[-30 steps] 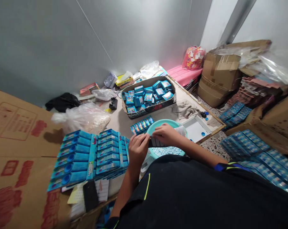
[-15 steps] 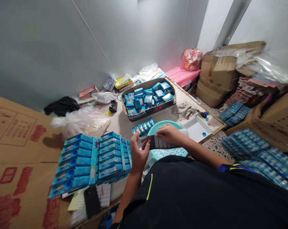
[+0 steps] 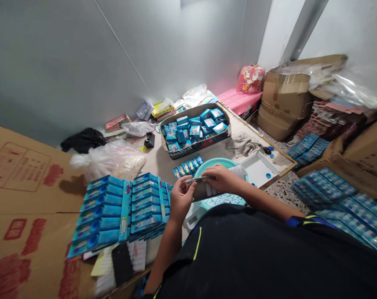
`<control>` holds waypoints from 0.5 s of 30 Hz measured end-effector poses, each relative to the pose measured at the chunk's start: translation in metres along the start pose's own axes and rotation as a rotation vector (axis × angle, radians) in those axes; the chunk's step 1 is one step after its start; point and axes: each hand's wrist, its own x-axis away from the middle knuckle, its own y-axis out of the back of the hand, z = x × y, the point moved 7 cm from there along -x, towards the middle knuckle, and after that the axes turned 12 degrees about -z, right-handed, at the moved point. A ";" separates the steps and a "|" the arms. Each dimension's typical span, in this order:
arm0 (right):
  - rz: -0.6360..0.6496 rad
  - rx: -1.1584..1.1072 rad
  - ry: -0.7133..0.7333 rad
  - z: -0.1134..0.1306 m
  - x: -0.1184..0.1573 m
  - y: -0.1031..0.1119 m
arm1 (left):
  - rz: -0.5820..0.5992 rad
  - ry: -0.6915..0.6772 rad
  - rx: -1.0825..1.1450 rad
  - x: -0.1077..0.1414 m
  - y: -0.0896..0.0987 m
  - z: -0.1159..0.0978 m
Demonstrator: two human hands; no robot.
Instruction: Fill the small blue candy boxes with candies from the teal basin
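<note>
A flat grey strip (image 3: 198, 191) with a row of white rectangles stretches between my two hands. The fingers of my left hand (image 3: 182, 198) are closed on its left end. Over its right part, my right hand (image 3: 221, 177) has its fingers bent onto the top edge. Below the strip stands a turquoise basin (image 3: 201, 167) full of small pale-blue pellets (image 3: 224, 200). Just behind the basin lies a row of small shiny blue packs (image 3: 188, 165). To the left of my left hand, blue packs on cards (image 3: 105, 211) are stacked.
An open carton (image 3: 197, 146) of small blue boxes stands behind the basin. A white tray (image 3: 261, 168) and a grey cloth (image 3: 244, 144) lie to the right. At the left are a filled plastic bag (image 3: 112, 160) and a big cardboard box (image 3: 23, 195).
The strip has tilted, so its face now shows less and its top edge more. My fingers have shifted along that edge; both hands stay above the basin.
</note>
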 end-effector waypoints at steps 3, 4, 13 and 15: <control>0.000 -0.088 -0.046 0.000 0.001 0.003 | -0.002 -0.035 -0.036 0.001 0.001 -0.001; 0.004 -0.118 -0.065 0.000 0.002 0.003 | -0.012 -0.048 -0.064 0.002 0.002 -0.001; -0.011 -0.276 -0.198 -0.006 0.008 -0.001 | 0.087 0.035 -0.103 0.000 0.002 0.000; -0.067 -0.181 -0.132 -0.001 0.006 0.002 | 0.066 0.033 -0.092 0.000 0.004 0.000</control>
